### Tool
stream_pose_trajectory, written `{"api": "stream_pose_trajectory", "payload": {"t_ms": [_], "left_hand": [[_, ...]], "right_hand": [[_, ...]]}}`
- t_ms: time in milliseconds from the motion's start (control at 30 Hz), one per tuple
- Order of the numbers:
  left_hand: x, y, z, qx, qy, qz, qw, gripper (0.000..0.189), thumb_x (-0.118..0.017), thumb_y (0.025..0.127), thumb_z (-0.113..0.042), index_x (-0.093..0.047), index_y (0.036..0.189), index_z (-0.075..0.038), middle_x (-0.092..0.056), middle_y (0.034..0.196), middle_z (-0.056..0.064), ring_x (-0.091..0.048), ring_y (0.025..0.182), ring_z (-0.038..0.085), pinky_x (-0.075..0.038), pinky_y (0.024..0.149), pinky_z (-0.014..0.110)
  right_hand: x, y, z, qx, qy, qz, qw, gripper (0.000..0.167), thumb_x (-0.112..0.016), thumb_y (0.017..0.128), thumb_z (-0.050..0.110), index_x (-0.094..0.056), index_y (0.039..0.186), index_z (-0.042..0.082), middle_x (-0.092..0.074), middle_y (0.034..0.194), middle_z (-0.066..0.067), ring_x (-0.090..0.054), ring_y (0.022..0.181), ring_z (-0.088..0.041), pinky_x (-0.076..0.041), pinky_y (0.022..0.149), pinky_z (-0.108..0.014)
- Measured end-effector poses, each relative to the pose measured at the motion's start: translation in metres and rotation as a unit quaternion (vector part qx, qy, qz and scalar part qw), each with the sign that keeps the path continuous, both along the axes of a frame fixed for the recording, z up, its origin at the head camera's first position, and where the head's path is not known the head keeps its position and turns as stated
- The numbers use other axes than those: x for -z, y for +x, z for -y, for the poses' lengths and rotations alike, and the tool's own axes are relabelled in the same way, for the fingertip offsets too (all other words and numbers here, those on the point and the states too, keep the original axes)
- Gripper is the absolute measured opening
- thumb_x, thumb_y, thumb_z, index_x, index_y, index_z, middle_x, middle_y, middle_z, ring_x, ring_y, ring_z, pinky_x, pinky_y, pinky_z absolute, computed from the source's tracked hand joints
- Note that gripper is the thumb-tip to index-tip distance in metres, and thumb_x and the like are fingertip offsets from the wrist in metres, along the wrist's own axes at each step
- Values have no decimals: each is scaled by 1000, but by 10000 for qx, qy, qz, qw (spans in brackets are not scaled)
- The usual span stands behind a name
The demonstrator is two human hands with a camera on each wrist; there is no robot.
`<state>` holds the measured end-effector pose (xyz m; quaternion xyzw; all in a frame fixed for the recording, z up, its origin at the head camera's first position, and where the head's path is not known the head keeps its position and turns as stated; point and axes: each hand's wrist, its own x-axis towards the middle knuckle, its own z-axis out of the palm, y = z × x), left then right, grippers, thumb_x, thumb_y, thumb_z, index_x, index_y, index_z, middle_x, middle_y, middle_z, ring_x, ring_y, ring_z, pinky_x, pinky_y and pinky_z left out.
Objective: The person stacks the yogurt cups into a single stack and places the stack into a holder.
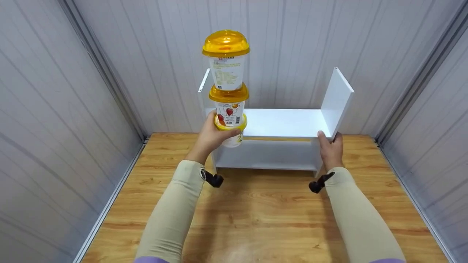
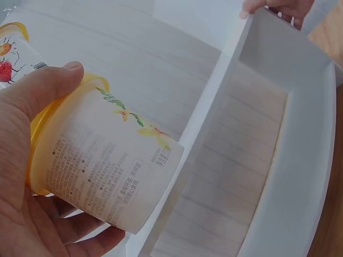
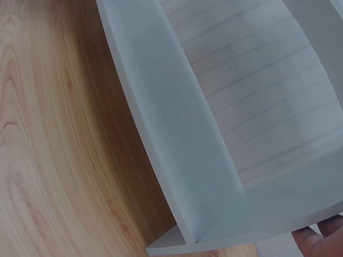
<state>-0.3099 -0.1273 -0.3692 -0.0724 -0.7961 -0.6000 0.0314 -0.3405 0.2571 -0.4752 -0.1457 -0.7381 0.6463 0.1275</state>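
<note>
Three plastic cups are stacked upright in the head view. The top cup [image 1: 228, 73] has a domed orange lid, the middle cup [image 1: 230, 111] shows strawberries, and the bottom cup [image 1: 234, 140] has a yellow rim. My left hand [image 1: 212, 137] grips the bottom cup, thumb across its rim and fingers beneath it in the left wrist view. The stack is held in front of the left end of a white shelf unit [image 1: 285, 122]. My right hand [image 1: 332, 149] holds the unit's right side, thumb near the upper board's front edge. Only its fingertips [image 3: 308, 241] show in the right wrist view.
The shelf unit has a lower board [image 1: 270, 155] and raised side panels, the right one [image 1: 338, 102] in plain sight. It stands on a wood-grain floor [image 1: 256, 219]. Pale panelled walls [image 1: 157, 65] close in the back and both sides.
</note>
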Motion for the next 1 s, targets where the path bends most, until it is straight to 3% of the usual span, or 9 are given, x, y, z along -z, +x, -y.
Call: {"api": "stream_pose_trajectory", "payload": {"t_ms": [633,1000], "left_hand": [[-2,-16,-18,-58,-46,86,9999,90,-91,77,-24,-35,148,-18,-56,136,0,-55,123,20,-40,112,44],[2,-25,-29,-38,-61,206,9998,93,-91,77,-25,-34,150,-19,-55,139,1,-55,126,21,-39,113,45]], "right_hand": [[-4,3,2,-50,-199,139,9997,84,-57,99,51,-11,162,19,-16,168,-6,-19,152,-21,-20,122,-37],[-4,5,2,-57,-126,230,9996,85,-56,99,54,-10,163,20,-15,168,-5,-19,153,-23,-21,122,-40]]}}
